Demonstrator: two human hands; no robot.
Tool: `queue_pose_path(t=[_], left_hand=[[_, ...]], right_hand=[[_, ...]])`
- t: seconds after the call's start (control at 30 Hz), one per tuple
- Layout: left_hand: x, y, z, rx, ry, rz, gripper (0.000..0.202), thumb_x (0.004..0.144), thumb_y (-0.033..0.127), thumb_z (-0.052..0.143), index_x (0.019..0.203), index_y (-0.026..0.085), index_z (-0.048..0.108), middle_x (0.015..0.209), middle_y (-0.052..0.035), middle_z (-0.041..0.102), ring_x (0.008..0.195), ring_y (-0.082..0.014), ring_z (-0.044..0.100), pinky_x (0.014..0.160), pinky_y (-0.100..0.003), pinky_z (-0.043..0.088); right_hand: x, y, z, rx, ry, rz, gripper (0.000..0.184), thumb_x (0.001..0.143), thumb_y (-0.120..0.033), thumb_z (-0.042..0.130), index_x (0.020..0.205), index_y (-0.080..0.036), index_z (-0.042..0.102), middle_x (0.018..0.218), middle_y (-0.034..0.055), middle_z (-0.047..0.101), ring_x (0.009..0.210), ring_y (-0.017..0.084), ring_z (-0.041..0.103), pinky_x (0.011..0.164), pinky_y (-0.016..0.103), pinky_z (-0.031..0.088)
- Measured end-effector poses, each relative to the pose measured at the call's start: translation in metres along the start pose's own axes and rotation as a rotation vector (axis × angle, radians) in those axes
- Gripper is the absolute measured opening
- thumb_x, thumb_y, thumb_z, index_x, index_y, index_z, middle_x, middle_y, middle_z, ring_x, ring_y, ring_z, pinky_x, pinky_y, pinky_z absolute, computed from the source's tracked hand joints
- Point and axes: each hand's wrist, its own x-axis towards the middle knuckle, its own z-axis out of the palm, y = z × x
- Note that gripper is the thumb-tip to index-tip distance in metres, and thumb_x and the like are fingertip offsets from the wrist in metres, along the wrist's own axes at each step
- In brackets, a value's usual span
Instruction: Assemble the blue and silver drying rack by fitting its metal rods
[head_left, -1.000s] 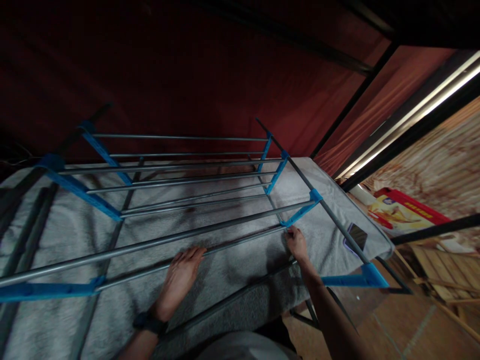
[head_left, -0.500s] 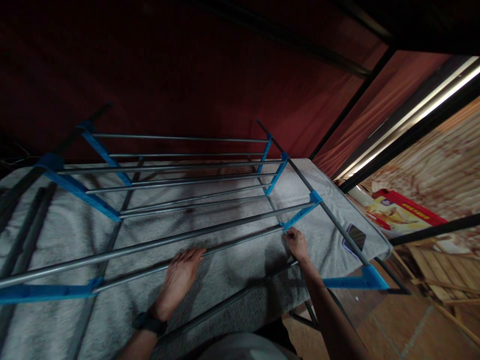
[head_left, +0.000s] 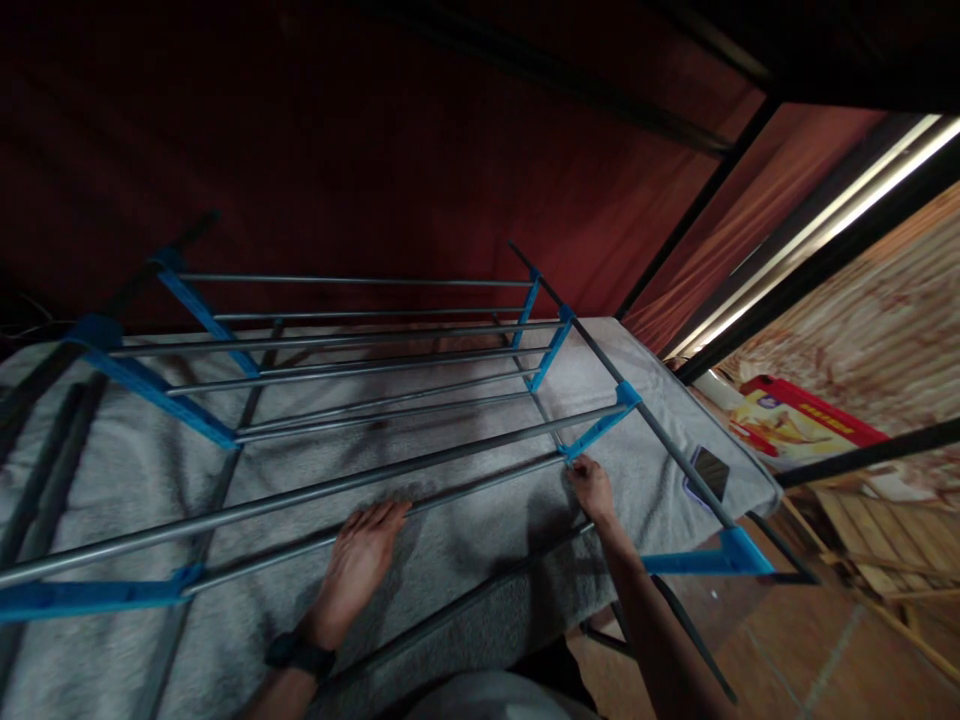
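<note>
A metal drying rack (head_left: 390, 400) with grey rails and blue plastic joints stands over a grey towel (head_left: 465, 545) spread on a lower tier. My left hand (head_left: 360, 560) lies flat on the towel, fingers stretched out, fingertips under the nearest rail; a dark watch sits on its wrist. My right hand (head_left: 592, 487) rests on the towel right by a blue joint (head_left: 596, 432), fingers loosely curled, nothing visible in them.
A dark phone (head_left: 709, 470) lies on the towel's right end beside the slanted rack bar. A red-and-yellow box (head_left: 795, 430) and wooden slats (head_left: 870, 530) are at the right. A dark red curtain hangs behind the rack. Tiled floor shows at lower right.
Almost nothing: both hands stay on the towel, and the view has shifted very slightly.
</note>
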Motion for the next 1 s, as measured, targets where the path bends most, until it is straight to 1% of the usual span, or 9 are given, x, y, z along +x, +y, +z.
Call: queue_pose_path(t=[0.27,0.43,0.5,0.57,0.67,0.73,0.8,0.9,1.0], left_hand=[[-0.001,-0.008,-0.001,0.035,-0.027,0.01,0.043,0.102,0.025,0.036,0.126,0.024,0.072,0.121,-0.0092,0.076,0.111,-0.0274,0.071,0.098,-0.044,0.053],[-0.001,-0.009,0.002,0.02,-0.008,0.011,0.043,0.102,0.025,0.036,0.126,0.023,0.072,0.122,-0.0098,0.076,0.113,-0.0283,0.07,0.1,-0.045,0.052],[-0.002,-0.007,0.002,0.02,-0.015,0.01,0.044,0.102,0.024,0.035,0.125,0.022,0.072,0.123,-0.0098,0.075,0.114,-0.0287,0.07,0.101,-0.046,0.052],[-0.002,-0.006,0.001,0.021,-0.013,0.01,0.045,0.103,0.023,0.033,0.124,0.021,0.073,0.123,-0.0106,0.075,0.112,-0.0286,0.07,0.101,-0.046,0.052],[-0.001,-0.004,-0.002,0.022,-0.001,0.009,0.045,0.103,0.026,0.033,0.124,0.02,0.073,0.118,-0.011,0.077,0.108,-0.0276,0.071,0.098,-0.045,0.053],[0.0,-0.004,-0.002,0.022,0.002,0.019,0.045,0.104,0.027,0.033,0.122,0.02,0.073,0.116,-0.0101,0.077,0.105,-0.0268,0.072,0.094,-0.043,0.054],[0.001,-0.006,-0.001,0.024,0.014,0.026,0.044,0.104,0.027,0.034,0.121,0.021,0.073,0.116,-0.0093,0.078,0.105,-0.0264,0.072,0.093,-0.041,0.054],[0.001,-0.011,0.005,0.012,0.052,0.025,0.041,0.102,0.029,0.037,0.12,0.022,0.073,0.115,-0.0089,0.078,0.103,-0.027,0.072,0.091,-0.041,0.055],[0.001,-0.016,0.01,-0.018,0.079,0.016,0.039,0.102,0.032,0.039,0.118,0.022,0.073,0.113,-0.0095,0.078,0.099,-0.028,0.073,0.089,-0.041,0.056]], right_hand=[[-0.002,0.003,0.003,0.022,-0.022,-0.019,0.012,0.071,-0.034,0.05,0.072,-0.024,0.056,0.063,0.0003,0.059,0.063,0.018,0.056,0.061,0.027,0.042],[0.001,0.004,0.003,0.013,-0.003,-0.034,0.014,0.072,-0.031,0.052,0.077,-0.021,0.062,0.067,0.0013,0.061,0.064,0.018,0.058,0.063,0.028,0.046],[-0.002,0.002,0.005,0.003,0.021,-0.051,0.02,0.076,-0.029,0.051,0.085,-0.019,0.066,0.073,0.0041,0.063,0.07,0.02,0.061,0.069,0.03,0.05],[-0.013,-0.002,0.009,-0.009,0.069,-0.07,0.032,0.081,-0.027,0.048,0.103,-0.015,0.068,0.088,0.0099,0.066,0.083,0.024,0.064,0.08,0.035,0.053],[-0.047,-0.011,0.016,-0.029,0.161,-0.104,0.048,0.088,-0.027,0.045,0.131,-0.01,0.058,0.114,0.0187,0.062,0.108,0.031,0.061,0.097,0.047,0.052],[-0.079,-0.018,0.017,-0.048,0.176,-0.186,0.047,0.094,-0.029,0.043,0.137,-0.014,0.054,0.122,0.019,0.06,0.116,0.031,0.059,0.102,0.051,0.05],[-0.113,-0.025,0.014,-0.063,0.042,-0.371,0.04,0.1,-0.029,0.04,0.138,-0.022,0.053,0.125,0.0147,0.061,0.119,0.028,0.058,0.106,0.05,0.048],[-0.153,-0.041,0.008,-0.082,-0.343,-0.689,0.038,0.101,-0.031,0.05,0.139,-0.026,0.054,0.132,0.0099,0.061,0.124,0.025,0.055,0.113,0.047,0.044],[-0.17,-0.059,0.008,-0.135,-0.529,-0.817,0.038,0.097,-0.026,0.06,0.135,-0.025,0.057,0.125,0.0081,0.063,0.118,0.023,0.055,0.109,0.043,0.045]])
